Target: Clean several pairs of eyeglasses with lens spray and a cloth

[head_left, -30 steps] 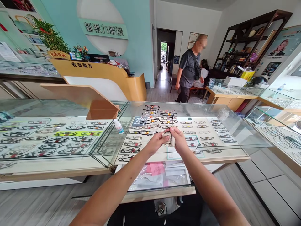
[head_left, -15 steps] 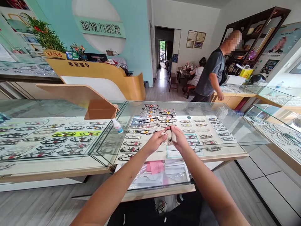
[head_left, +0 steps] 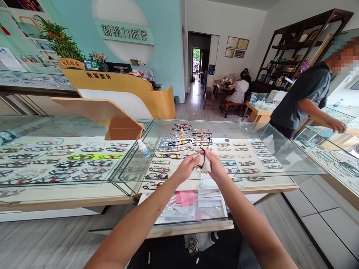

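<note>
A pair of black-rimmed eyeglasses is held up between my two hands, above the glass showcase. One ringed lens stands up past the fingertips. A pale beige cloth is bunched around the lower part. My left hand is closed, its thumb and fingers pinching the eyeglasses and cloth from the left. From the other side my right hand is also closed on them, fingertips at the rim. Fingers and cloth hide part of the frame.
Rows of eyeglasses lie inside the glass showcase. A small white spray bottle stands on its top, left of my hands, near a tilted brown board. An open drawer holds papers and plastic bags. Another person is at right.
The cloth now hangs lower and shows more below the fingers, while both hands stay at the eyeglasses. The person at right has moved further right. My view has shifted slightly.
</note>
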Demonstrator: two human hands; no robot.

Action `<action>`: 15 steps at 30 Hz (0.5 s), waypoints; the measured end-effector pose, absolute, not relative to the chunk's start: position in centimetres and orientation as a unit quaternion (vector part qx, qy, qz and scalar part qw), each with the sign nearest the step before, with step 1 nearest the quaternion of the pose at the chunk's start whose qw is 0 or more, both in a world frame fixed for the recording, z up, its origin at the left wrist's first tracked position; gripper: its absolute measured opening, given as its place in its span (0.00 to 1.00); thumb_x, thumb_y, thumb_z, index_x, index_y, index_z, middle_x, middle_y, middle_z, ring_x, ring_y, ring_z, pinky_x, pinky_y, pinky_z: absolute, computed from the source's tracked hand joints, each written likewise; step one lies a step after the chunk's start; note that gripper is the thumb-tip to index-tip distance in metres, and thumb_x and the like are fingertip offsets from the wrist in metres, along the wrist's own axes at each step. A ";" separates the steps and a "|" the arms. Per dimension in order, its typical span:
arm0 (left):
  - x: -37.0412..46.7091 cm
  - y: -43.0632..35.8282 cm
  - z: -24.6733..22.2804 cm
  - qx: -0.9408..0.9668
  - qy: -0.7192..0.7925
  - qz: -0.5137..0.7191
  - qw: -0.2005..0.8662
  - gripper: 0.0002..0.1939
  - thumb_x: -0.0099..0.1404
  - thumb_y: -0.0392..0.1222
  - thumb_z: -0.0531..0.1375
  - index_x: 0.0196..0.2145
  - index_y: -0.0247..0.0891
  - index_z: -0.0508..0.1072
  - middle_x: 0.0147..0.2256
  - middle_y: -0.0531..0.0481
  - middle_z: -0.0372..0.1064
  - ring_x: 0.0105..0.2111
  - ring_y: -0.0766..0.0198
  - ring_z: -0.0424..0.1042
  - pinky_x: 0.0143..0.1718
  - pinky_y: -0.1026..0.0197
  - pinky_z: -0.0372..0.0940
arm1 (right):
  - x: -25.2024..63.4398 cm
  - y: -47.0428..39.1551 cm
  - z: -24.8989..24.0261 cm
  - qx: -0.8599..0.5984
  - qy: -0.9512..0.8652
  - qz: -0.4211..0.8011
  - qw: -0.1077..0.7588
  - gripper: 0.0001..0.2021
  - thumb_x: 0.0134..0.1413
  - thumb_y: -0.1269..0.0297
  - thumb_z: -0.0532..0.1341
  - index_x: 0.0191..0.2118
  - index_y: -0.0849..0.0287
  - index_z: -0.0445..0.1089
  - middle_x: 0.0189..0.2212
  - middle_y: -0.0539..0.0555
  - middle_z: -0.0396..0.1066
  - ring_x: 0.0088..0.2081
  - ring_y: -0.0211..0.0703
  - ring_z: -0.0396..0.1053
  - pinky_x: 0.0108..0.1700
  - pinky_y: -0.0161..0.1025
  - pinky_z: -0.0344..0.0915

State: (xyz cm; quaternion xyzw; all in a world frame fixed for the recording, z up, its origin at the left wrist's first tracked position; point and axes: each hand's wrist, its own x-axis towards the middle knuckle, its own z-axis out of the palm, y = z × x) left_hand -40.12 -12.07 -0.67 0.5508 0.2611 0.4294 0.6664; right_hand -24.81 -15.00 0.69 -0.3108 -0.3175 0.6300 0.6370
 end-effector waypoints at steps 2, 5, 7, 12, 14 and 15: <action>-40.2 -12.2 -0.5 0.564 0.248 0.414 0.670 0.37 0.60 0.62 0.75 0.58 0.34 0.79 0.37 0.47 0.76 0.38 0.61 0.71 0.44 0.60 0.66 | -24.7 -15.0 0.7 -0.313 -0.320 0.628 0.636 0.22 0.46 0.45 0.79 0.38 0.56 0.80 0.29 0.52 0.79 0.31 0.44 0.73 0.34 0.40 0.69; -40.1 -12.4 -0.5 0.564 0.251 0.428 0.660 0.37 0.56 0.59 0.78 0.57 0.35 0.79 0.39 0.47 0.76 0.40 0.60 0.71 0.44 0.60 0.66 | -24.8 -15.2 0.7 -0.329 -0.321 0.620 0.636 0.21 0.46 0.45 0.79 0.35 0.56 0.79 0.27 0.50 0.76 0.27 0.41 0.69 0.31 0.38 0.65; -39.9 -12.5 -0.6 0.547 0.266 0.446 0.656 0.38 0.55 0.62 0.78 0.55 0.35 0.79 0.38 0.48 0.76 0.39 0.61 0.71 0.43 0.61 0.66 | -24.9 -15.5 0.7 -0.333 -0.327 0.616 0.635 0.21 0.46 0.45 0.79 0.34 0.55 0.77 0.24 0.47 0.73 0.25 0.38 0.65 0.30 0.37 0.63; -39.6 -12.4 -1.1 0.529 0.292 0.462 0.649 0.37 0.60 0.70 0.72 0.50 0.34 0.81 0.34 0.49 0.74 0.37 0.61 0.70 0.41 0.60 0.66 | -25.2 -15.8 0.6 -0.316 -0.335 0.623 0.632 0.19 0.47 0.47 0.79 0.34 0.56 0.78 0.25 0.47 0.74 0.26 0.39 0.67 0.32 0.38 0.66; -39.8 -12.2 -1.2 0.524 0.288 0.449 0.664 0.38 0.60 0.71 0.71 0.52 0.34 0.81 0.32 0.50 0.73 0.35 0.62 0.70 0.39 0.61 0.66 | -25.1 -15.7 0.6 -0.316 -0.322 0.627 0.635 0.19 0.47 0.47 0.79 0.36 0.55 0.79 0.28 0.49 0.77 0.30 0.43 0.73 0.35 0.40 0.69; -39.9 -12.2 -1.3 0.523 0.279 0.440 0.674 0.38 0.60 0.70 0.72 0.53 0.35 0.81 0.32 0.50 0.73 0.34 0.62 0.70 0.38 0.61 0.65 | -25.0 -15.6 0.6 -0.316 -0.315 0.629 0.636 0.19 0.47 0.47 0.79 0.37 0.56 0.80 0.30 0.51 0.79 0.33 0.46 0.75 0.36 0.41 0.70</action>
